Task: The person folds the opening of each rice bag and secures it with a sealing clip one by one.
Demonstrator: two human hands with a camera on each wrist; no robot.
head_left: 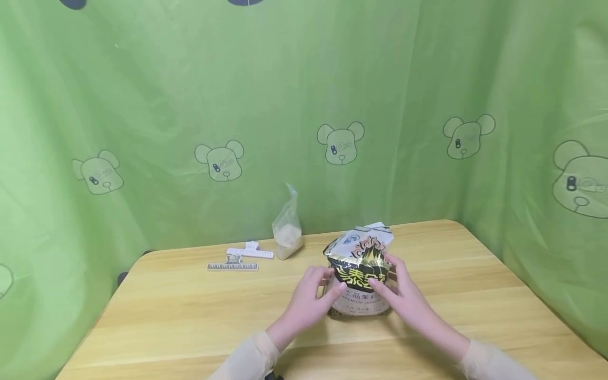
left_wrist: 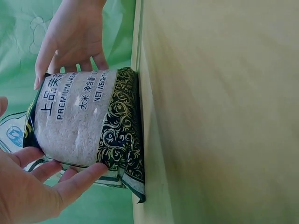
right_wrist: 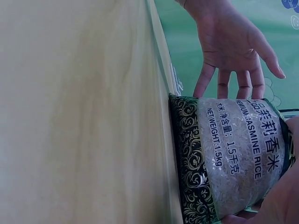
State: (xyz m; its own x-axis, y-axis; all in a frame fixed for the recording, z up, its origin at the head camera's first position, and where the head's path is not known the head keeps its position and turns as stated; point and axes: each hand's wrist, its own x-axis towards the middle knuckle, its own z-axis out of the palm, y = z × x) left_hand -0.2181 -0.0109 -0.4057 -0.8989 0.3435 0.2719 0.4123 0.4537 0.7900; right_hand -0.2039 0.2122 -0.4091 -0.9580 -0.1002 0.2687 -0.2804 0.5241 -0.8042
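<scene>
A bag of jasmine rice (head_left: 359,303) stands upright on the wooden table, its white top (head_left: 363,240) loose and leaning back. Black and gold patterned film wraps the base, and rice grains show through the clear front in both wrist views. On the bag's left side, my left hand (head_left: 309,298) rests with fingers extended. The right hand (head_left: 408,295) flanks the opposite side, its thumb toward the front. Seen from the left wrist, the right hand (left_wrist: 79,37) has nearly straight fingers reaching behind the bag; the right wrist view shows the left hand (right_wrist: 233,46) with spread fingers at the bag's side.
A small clear plastic bag (head_left: 288,237) with pale contents stands near the table's back edge. To its left lie a white ruler-shaped clip (head_left: 250,253) and a grey one (head_left: 233,267). Green curtain (head_left: 285,95) with bear-head prints hangs behind the table (head_left: 190,316).
</scene>
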